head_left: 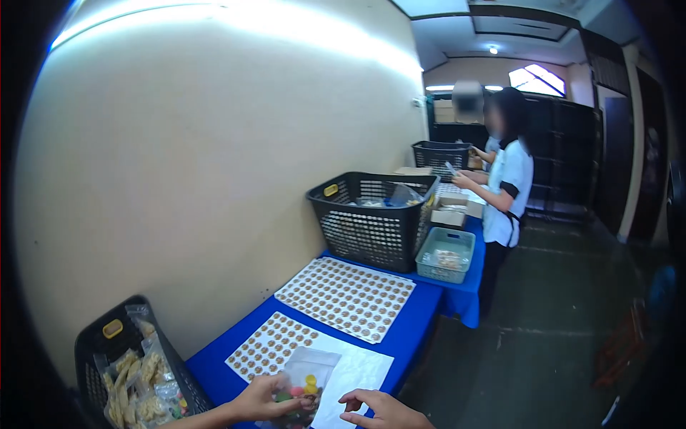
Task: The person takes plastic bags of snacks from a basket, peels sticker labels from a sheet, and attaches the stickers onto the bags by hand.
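A clear plastic bag (313, 365) with colourful pieces inside lies over the sticker sheets near the table's front. My left hand (268, 399) grips the bag's lower left part between thumb and fingers. Just to the right, my right hand (379, 409) hovers over the white backing paper (357, 368), its fingers apart and curved, holding nothing. Under and behind the bag is a partly used sheet of round stickers (268, 343). Farther back lies a stack of full sticker sheets (346, 297).
A black basket of packed bags (136, 314) stands at the lower left. Another large black basket (371, 232) and a green basket (444, 272) sit farther along the blue table (246, 325). Beyond, a person (511, 179) in a white shirt stands at the right.
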Tool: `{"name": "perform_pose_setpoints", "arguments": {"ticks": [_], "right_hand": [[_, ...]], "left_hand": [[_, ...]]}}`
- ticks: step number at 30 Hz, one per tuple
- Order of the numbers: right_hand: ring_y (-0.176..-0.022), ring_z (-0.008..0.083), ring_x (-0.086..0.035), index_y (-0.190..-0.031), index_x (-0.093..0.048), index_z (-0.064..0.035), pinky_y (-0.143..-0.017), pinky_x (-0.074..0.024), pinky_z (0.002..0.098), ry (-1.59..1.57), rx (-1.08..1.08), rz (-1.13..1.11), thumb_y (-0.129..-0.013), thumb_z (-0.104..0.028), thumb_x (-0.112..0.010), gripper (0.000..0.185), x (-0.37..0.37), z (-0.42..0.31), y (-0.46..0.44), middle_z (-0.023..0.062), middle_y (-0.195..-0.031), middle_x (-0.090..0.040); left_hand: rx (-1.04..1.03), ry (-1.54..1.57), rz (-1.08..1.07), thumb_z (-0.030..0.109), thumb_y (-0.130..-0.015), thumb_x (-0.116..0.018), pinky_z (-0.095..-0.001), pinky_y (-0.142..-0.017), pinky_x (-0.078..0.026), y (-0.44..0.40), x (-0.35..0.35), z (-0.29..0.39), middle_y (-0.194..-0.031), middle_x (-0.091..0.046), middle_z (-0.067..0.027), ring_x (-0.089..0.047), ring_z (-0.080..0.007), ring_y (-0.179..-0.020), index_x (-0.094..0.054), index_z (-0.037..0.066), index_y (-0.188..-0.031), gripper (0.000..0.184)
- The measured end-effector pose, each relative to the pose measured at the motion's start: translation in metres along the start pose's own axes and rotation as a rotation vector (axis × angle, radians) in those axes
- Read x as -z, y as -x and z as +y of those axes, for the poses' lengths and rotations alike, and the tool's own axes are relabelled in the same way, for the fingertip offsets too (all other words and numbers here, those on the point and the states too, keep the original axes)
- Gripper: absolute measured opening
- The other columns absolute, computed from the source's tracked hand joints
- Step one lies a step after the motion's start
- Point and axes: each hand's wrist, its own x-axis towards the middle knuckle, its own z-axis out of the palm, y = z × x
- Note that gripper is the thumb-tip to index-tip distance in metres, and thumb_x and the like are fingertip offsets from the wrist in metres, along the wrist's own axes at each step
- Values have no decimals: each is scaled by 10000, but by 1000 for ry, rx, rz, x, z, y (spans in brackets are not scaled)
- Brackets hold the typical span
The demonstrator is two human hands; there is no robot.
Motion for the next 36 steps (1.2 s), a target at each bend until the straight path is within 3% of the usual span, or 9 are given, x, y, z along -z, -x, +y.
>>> {"name": "perform_pose_setpoints", "arguments": {"ticks": [9, 14, 16, 17, 22, 24, 25, 28, 36], "right_hand": [[-778, 197, -517, -990, -464, -5, -688, -424, 299, -67, 51, 181, -717, -256, -634, 408, 10, 10, 31, 112, -893, -507], [-751, 77, -489, -976, -467, -32, -632, -419, 221, -695, 109, 374, -683, -200, -684, 402, 28, 10, 36, 9, -820, -497], [-717, 69, -487, -936, -486, -30, -612, -416, 212, -604, 42, 421, -690, -190, -677, 349, 45, 22, 50, 1, -791, -506], [-684, 62, -485, -895, -506, -28, -591, -413, 203, -520, -27, 463, -697, -179, -670, 298, 55, 26, 58, -7, -763, -516], [-627, 57, -486, -851, -528, -12, -549, -405, 204, -338, -35, 701, -718, -166, -642, 234, 115, 30, 99, -7, -709, -530], [-642, 72, -531, -808, -552, 1, -553, -428, 200, -401, -243, 751, -748, -214, -605, 230, 143, 27, 116, 37, -704, -566], [-611, 34, -508, -809, -556, 12, -507, -414, 167, -393, -318, 758, -731, -228, -629, 262, 158, 28, 125, 18, -695, -562], [-557, 103, -544, -873, -565, 22, -531, -436, 249, -163, -376, 730, -735, -278, -605, 332, 195, 50, 149, 84, -647, -580], [-592, 35, -489, -875, -540, 26, -509, -423, 179, -63, -452, 585, -698, -181, -661, 298, 255, 76, 203, 9, -704, -553]], "left_hand": [[129, 105, -10, 175, -760, -591, -208, -632, -431, -21, -21, 54, -769, -602, -66, -553, -93, -704, -542, -19, -849, 220], [64, 248, -83, 176, -784, -562, -210, -627, -427, -57, -69, 75, -815, -576, -52, -521, -72, -713, -534, -24, -876, 221], [14, 246, -122, 175, -791, -551, -215, -633, -432, -76, -97, 87, -812, -574, -50, -530, -80, -715, -524, -15, -910, 226], [232, 492, -176, 218, -800, -536, -219, -636, -439, -85, -109, 93, -804, -570, -45, -536, -91, -730, -516, 3, -936, 255], [152, 549, -116, 252, -814, -509, -221, -639, -432, -135, -184, 118, -840, -549, -52, -522, -92, -708, -500, 17, -871, 242], [-113, 894, -80, 258, -792, -540, -235, -629, -428, -156, -230, 114, -787, -523, -47, -517, -138, -739, -502, 34, -857, 236], [-73, 975, 39, 213, -814, -517, -199, -569, -410, -160, -245, 135, -721, -508, -5, -488, -61, -680, -502, 50, -787, 166], [-85, 1054, 31, 174, -804, -528, -208, -617, -422, -189, -287, 135, -760, -580, -69, -539, -91, -670, -525, -1, -827, 176], [-72, 976, 86, 183, -804, -539, -184, -571, -395, -224, -368, 148, -696, -561, -28, -491, -53, -634, -509, 17, -725, 186]]}}
